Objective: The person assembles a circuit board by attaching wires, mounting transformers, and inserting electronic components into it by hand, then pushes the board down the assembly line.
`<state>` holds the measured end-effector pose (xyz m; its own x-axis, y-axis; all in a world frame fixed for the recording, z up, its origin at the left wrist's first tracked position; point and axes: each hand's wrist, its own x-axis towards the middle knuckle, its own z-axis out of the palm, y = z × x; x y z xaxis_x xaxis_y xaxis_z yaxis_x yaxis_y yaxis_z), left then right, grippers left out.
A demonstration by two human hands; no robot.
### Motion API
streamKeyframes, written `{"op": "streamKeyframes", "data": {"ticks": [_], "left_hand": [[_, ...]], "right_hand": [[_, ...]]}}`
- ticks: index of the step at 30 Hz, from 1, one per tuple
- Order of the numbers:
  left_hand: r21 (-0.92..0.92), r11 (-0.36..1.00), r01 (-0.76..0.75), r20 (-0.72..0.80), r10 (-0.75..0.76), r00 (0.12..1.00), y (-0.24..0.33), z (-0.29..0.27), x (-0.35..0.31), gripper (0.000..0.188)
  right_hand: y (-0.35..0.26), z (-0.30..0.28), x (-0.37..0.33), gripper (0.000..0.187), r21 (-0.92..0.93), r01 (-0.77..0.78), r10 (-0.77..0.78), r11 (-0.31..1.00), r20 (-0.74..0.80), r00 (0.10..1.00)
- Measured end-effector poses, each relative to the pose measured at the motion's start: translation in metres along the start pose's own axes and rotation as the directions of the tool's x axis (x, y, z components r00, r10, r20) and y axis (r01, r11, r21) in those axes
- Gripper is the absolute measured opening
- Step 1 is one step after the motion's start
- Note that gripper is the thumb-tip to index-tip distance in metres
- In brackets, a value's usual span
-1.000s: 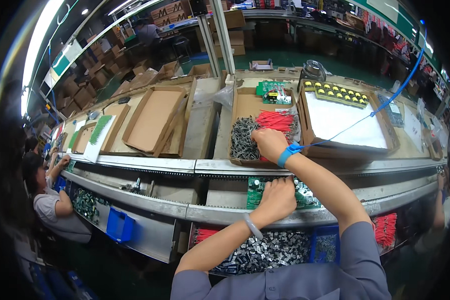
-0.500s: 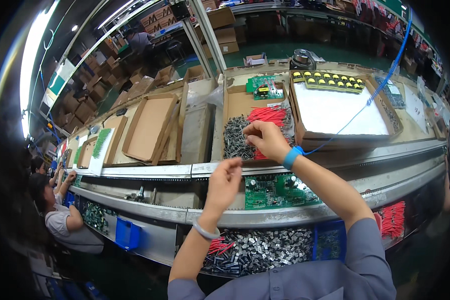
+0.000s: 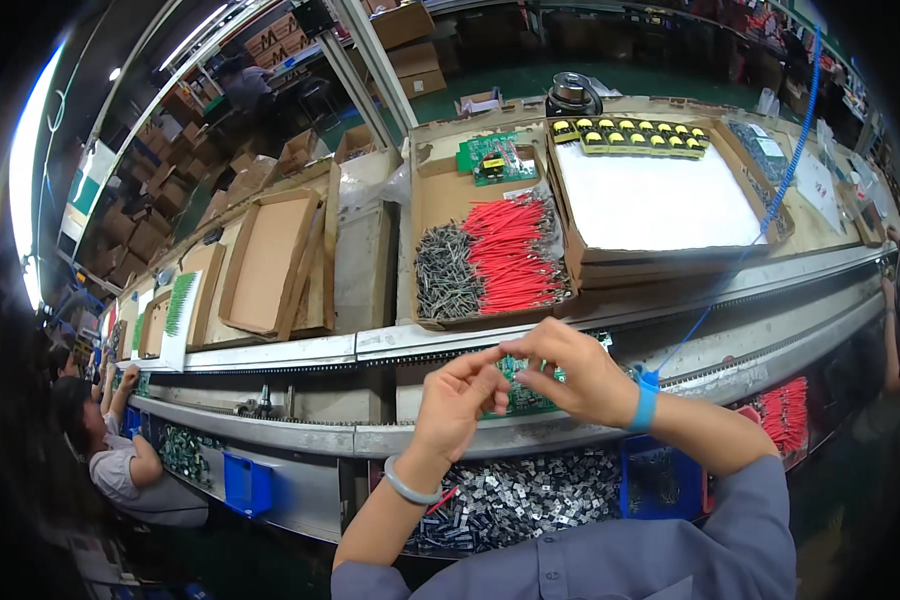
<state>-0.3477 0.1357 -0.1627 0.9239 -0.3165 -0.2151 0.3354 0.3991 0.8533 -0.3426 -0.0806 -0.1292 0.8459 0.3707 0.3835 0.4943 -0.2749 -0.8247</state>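
Note:
My left hand (image 3: 452, 408) and my right hand (image 3: 582, 378) meet fingertip to fingertip above a green circuit board (image 3: 528, 397) on the conveyor. Both are closed in a pinch; whatever is between the fingers is too small to make out. Much of the board is hidden behind them. Just beyond lies a cardboard tray (image 3: 440, 195) holding grey-green leaded components (image 3: 448, 272) and a pile of red wire leads (image 3: 515, 258). Below my hands, small silvery metal parts (image 3: 545, 500) fill a trough beside a blue bin (image 3: 660, 480).
A blue strap (image 3: 645, 402) ties my right wrist to a coiled cord (image 3: 785, 175). To the right of the tray stands a box (image 3: 660, 205) with yellow-black components on white sheet. Co-workers (image 3: 120, 455) sit farther left along the conveyor rails (image 3: 380, 438).
My right hand has come back from the component tray to meet my left hand over the board. The left hand has moved slightly down in the picture. The whole view has shifted a little.

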Motion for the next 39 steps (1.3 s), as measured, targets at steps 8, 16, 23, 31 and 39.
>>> {"op": "streamKeyframes", "data": {"ticks": [8,16,23,31,39], "left_hand": [[0.084,0.961,0.262,0.210,-0.274,0.938,0.001,0.013,0.002,0.026],[0.866,-0.188,-0.463,0.495,0.448,0.744,0.056,-0.037,0.136,0.017],[0.778,-0.374,-0.504,0.511,-0.089,0.855,0.083,-0.023,0.174,0.012],[0.560,-0.616,-0.554,0.571,-0.197,0.797,0.094,-0.020,0.184,0.015],[0.571,-0.646,-0.506,0.679,0.026,0.734,0.104,-0.012,0.139,0.010]], "right_hand": [[0.002,-0.022,-0.029,0.016,0.210,-0.030,0.004,0.977,0.121,0.993],[-0.003,-0.050,-0.055,0.012,0.302,-0.283,0.287,0.910,0.032,0.957],[0.004,-0.063,-0.070,0.014,0.102,-0.257,0.259,0.961,-0.007,0.966],[0.013,-0.062,-0.064,0.007,0.079,-0.272,0.275,0.959,-0.024,0.961],[0.025,-0.048,-0.045,0.013,-0.172,-0.086,0.099,0.981,0.066,0.993]]}}
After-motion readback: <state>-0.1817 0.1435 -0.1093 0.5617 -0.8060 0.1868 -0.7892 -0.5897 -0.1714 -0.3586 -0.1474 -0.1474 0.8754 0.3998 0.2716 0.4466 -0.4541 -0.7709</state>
